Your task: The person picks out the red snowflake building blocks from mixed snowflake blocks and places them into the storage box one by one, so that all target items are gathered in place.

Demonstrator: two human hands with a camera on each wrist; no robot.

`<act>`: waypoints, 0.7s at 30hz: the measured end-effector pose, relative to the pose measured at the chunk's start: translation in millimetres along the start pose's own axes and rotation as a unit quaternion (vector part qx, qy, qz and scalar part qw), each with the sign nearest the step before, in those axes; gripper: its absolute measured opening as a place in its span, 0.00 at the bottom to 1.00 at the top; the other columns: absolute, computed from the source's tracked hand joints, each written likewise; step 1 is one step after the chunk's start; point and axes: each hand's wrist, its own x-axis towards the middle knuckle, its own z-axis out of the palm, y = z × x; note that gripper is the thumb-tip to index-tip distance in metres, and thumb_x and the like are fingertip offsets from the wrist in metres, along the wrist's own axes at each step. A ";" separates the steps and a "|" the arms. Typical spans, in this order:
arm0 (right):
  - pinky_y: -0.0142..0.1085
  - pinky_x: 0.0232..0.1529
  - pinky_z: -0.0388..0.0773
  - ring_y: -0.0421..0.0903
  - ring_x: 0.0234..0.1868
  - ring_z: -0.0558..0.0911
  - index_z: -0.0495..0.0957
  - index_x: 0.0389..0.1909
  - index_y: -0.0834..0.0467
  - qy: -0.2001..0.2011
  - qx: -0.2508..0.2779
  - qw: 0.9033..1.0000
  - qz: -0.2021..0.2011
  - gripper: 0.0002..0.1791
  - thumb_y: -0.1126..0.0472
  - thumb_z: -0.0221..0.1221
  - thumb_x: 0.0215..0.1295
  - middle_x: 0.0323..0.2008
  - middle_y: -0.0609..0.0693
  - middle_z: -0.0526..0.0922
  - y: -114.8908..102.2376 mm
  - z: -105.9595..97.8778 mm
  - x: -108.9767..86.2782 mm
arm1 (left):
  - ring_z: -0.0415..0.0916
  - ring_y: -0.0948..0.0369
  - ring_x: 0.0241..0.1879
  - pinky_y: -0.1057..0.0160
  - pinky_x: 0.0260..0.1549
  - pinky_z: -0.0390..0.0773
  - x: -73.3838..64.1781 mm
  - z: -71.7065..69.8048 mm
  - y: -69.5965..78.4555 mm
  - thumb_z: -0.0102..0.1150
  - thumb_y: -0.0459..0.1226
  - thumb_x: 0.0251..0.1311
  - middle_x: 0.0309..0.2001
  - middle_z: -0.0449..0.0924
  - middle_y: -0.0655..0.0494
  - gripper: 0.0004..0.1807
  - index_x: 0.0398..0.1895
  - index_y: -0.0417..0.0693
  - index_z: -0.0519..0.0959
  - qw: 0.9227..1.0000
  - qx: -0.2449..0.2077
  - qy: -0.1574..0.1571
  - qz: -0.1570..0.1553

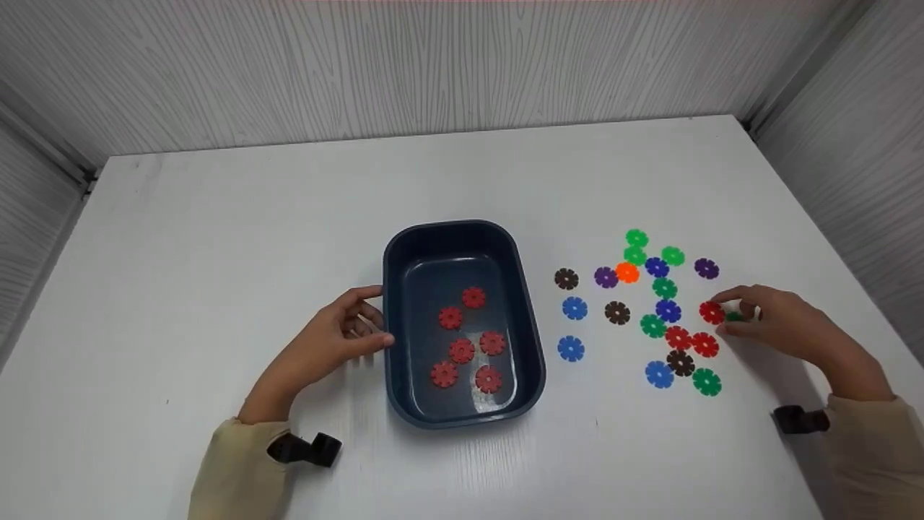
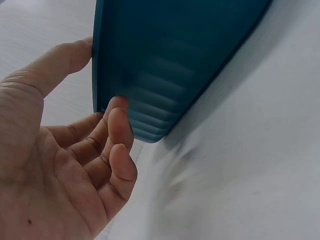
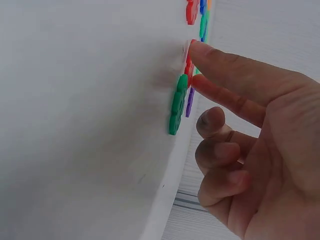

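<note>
Pinching a red disc [image 1: 707, 316] by its edge between thumb and index fingertip of the right hand [image 1: 783, 323], with the 2 tips close together and the other 3 fingers bent loosely. Placed left of the palm, at the surface of a white table [image 1: 253, 253] or just off it; cannot tell which. Near 2 more red discs [image 1: 683, 341], with a green disc [image 1: 733, 316] partly hidden at the bent fingers. Set at the right side of a scatter of blue discs [image 1: 575, 302], brown discs [image 1: 612, 316], purple discs [image 1: 601, 281] and 1 orange disc [image 1: 632, 268], among others. Holding a dark blue tray [image 1: 433, 278] farther left with the left hand [image 1: 328, 343], with thumb over the rim and fingers half curled along the outer wall. Containing 6 red discs [image 1: 455, 347], spread mostly over the nearer half of the tray floor. Dressed in tan sleeves [image 1: 242, 469].
</note>
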 end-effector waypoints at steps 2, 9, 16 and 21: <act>0.36 0.28 0.71 0.51 0.37 0.73 0.72 0.60 0.60 -0.003 -0.004 1.000 0.001 0.26 0.55 0.63 0.62 0.40 0.61 0.75 0.1 -0.4 1.2 | 0.75 0.61 0.37 0.67 0.33 0.74 0.4 -0.2 0.1 0.65 0.40 0.59 0.46 0.74 0.45 0.38 0.71 0.42 0.60 1.000 -0.002 -0.001 0.000; 0.36 0.27 0.71 0.51 0.35 0.73 0.71 0.60 0.60 -0.017 -0.020 1.000 0.008 0.26 0.55 0.62 0.63 0.39 0.62 0.75 -1.5 -3.7 3.1 | 0.74 0.60 0.37 0.68 0.34 0.74 1.3 -0.1 0.0 0.66 0.41 0.59 0.46 0.74 0.44 0.39 0.71 0.42 0.61 1.000 -0.001 0.001 0.001; 0.38 0.26 0.72 0.49 0.33 0.74 0.73 0.58 0.60 -0.013 -0.046 0.999 0.011 0.26 0.54 0.63 0.62 0.36 0.59 0.76 -6.1 -3.8 2.3 | 0.75 0.60 0.37 0.67 0.32 0.73 0.3 -0.3 0.6 0.66 0.42 0.59 0.46 0.74 0.44 0.39 0.71 0.43 0.60 1.000 -0.001 0.001 -0.002; 0.36 0.24 0.70 0.46 0.29 0.72 0.74 0.56 0.63 -0.003 -0.060 0.998 0.000 0.24 0.56 0.63 0.62 0.30 0.54 0.77 -11.2 -1.4 2.6 | 0.75 0.59 0.37 0.67 0.33 0.74 0.2 0.7 -0.2 0.66 0.42 0.59 0.47 0.75 0.44 0.39 0.71 0.43 0.61 1.000 0.000 0.002 -0.001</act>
